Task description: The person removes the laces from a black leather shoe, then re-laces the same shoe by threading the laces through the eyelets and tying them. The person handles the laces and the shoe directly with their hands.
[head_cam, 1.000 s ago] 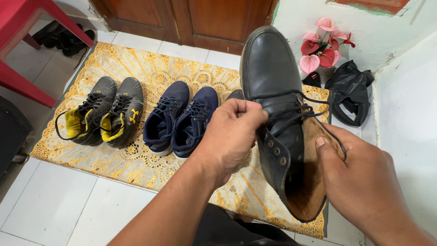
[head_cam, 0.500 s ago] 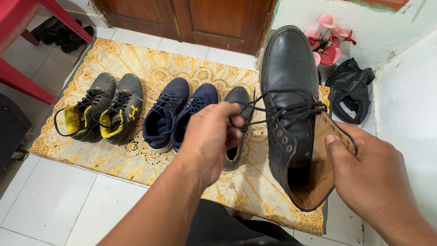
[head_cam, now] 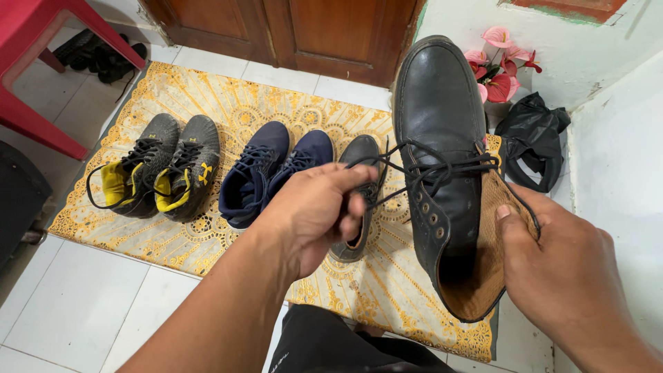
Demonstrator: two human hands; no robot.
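Item: black boot (head_cam: 442, 138), held raised above the mat (head_cam: 207, 242). Our right hand (head_cam: 566, 276) clamped its collar; our left hand (head_cam: 314, 207) pinched the lace (head_cam: 387, 162), best drawn evenly outward.

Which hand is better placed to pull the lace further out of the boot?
Left. The left hand already pinches the black lace, which runs to the eyelets. The right hand is busy gripping the boot at its collar, holding it up.
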